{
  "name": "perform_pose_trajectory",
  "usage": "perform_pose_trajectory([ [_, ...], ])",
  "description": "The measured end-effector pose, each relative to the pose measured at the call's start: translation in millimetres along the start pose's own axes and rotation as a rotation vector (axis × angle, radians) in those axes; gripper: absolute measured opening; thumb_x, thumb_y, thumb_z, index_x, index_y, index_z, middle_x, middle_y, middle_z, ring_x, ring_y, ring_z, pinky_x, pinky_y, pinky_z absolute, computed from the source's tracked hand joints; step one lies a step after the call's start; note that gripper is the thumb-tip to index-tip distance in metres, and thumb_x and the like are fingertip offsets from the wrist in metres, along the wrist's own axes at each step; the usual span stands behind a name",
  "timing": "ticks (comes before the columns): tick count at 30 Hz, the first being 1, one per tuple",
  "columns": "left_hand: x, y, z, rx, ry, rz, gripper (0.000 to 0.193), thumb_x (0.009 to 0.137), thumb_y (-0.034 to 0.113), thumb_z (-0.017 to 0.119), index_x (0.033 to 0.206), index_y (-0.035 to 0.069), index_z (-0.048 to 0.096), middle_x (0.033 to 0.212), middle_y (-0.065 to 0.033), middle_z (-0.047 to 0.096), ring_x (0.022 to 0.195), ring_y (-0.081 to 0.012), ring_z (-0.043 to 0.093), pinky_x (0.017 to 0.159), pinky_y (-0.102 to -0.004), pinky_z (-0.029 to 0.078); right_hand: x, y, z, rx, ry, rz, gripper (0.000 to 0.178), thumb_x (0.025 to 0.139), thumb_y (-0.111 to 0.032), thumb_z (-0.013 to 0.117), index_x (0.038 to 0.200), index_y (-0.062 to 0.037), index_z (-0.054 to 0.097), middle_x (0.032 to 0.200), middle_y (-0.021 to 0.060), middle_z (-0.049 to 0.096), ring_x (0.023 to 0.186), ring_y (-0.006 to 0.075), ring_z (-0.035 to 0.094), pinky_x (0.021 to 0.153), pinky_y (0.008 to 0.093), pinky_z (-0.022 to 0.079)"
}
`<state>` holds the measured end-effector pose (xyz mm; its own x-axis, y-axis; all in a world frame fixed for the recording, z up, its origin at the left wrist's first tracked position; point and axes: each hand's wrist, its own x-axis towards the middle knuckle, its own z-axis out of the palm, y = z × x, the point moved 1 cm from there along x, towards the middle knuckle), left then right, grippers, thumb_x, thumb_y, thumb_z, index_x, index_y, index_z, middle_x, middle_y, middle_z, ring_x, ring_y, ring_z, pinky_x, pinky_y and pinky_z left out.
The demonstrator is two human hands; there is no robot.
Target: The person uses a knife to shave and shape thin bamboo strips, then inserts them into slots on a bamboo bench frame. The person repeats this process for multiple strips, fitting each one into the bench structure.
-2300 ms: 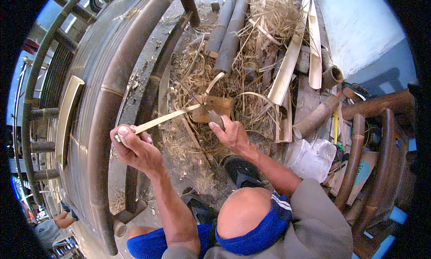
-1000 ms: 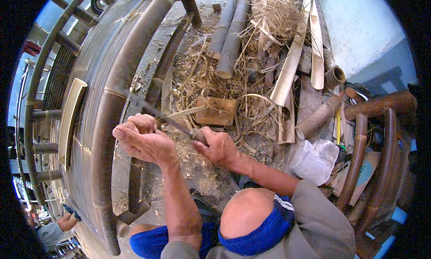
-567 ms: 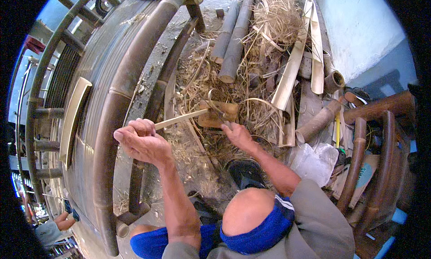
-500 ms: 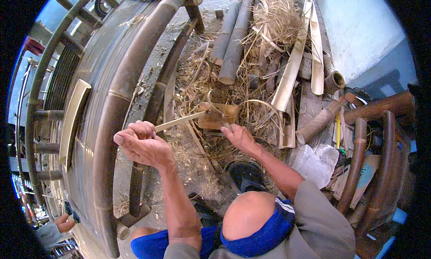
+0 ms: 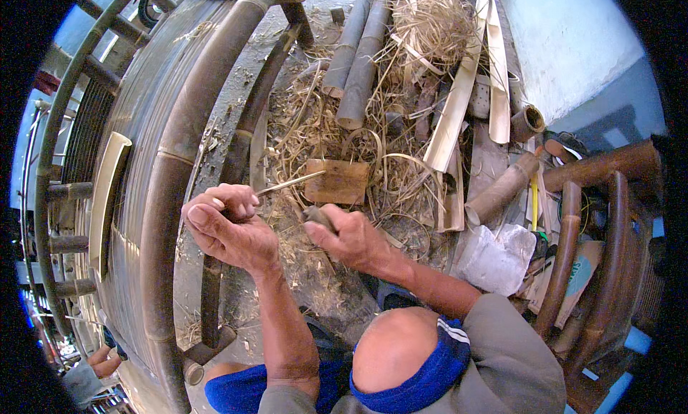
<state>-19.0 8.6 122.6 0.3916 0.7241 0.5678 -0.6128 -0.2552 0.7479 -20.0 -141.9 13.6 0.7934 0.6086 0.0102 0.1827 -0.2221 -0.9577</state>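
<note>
My left hand (image 5: 231, 226) is closed around a thin bamboo strip (image 5: 292, 182). The strip's free end reaches right, over the edge of a small wooden block (image 5: 346, 183) on the ground. Close by on the right, my right hand (image 5: 351, 236) is closed on a short grey-brown piece with a rounded end (image 5: 319, 217). It looks like a handle, and no blade can be made out. A gap separates the two hands. Curled bamboo shavings (image 5: 373, 143) lie behind the block.
A bamboo bench (image 5: 172, 156) runs along my left, bearing a split bamboo piece (image 5: 111, 199). Bamboo poles (image 5: 363, 70), split lengths (image 5: 459, 106) and a shavings heap (image 5: 437, 27) lie ahead. A white chunk (image 5: 496, 258) is at right. Another person's hand (image 5: 105, 362) shows lower left.
My right hand has moved left and closer to me, away from the block and toward my left hand. The strip has turned and shows a narrower side.
</note>
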Motion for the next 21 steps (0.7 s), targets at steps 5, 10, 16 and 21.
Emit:
perform_pose_trajectory([
  [5, 3.5, -5.5, -10.7, 0.076, 0.017, 0.004, 0.043, 0.107, 0.043, 0.046, 0.079, 0.012, 0.035, 0.060, 0.0013, 0.034, 0.052, -0.0078, 0.029, 0.046, -0.0238, 0.024, 9.2, -9.9, 11.3, -0.031, 0.067, -0.056, 0.044, 0.097, -0.047, 0.060, 0.099, -0.0025, 0.057, 0.075, 0.0244, 0.065, 0.073, 0.0440, 0.067, 0.062, 0.0498, 0.052],
  [10, 15.4, -7.0, -23.1, -0.019, 0.011, -0.011, 0.046, 0.106, 0.045, 0.047, 0.076, 0.013, 0.032, 0.060, 0.0024, 0.031, 0.051, -0.0074, 0.026, 0.045, -0.0247, 0.022, 18.0, 20.9, 14.0, -0.215, 0.124, -0.048, 0.046, 0.096, -0.049, 0.060, 0.088, -0.0038, 0.053, 0.072, 0.0255, 0.065, 0.070, 0.0462, 0.067, 0.059, 0.0536, 0.052],
  [16, 19.6, -11.9, -21.8, 0.105, 0.085, -0.041, 0.048, 0.107, 0.049, 0.041, 0.074, 0.016, 0.031, 0.059, 0.0017, 0.033, 0.050, -0.0103, 0.030, 0.049, -0.0276, 0.024, 7.7, 35.6, 21.9, -0.174, 0.095, -0.128, 0.046, 0.095, -0.048, 0.061, 0.088, -0.0027, 0.054, 0.076, 0.0282, 0.065, 0.075, 0.0491, 0.065, 0.064, 0.0565, 0.051],
  [21, 23.3, -13.0, -27.4, 0.079, 0.126, -0.060, 0.047, 0.108, 0.047, 0.040, 0.074, 0.016, 0.031, 0.058, 0.0020, 0.031, 0.049, -0.0099, 0.030, 0.046, -0.0269, 0.023, 24.8, 82.1, 8.7, -0.260, 0.099, 0.188, 0.051, 0.098, -0.051, 0.057, 0.100, -0.0002, 0.060, 0.076, 0.0293, 0.063, 0.075, 0.0510, 0.064, 0.065, 0.0533, 0.050],
])
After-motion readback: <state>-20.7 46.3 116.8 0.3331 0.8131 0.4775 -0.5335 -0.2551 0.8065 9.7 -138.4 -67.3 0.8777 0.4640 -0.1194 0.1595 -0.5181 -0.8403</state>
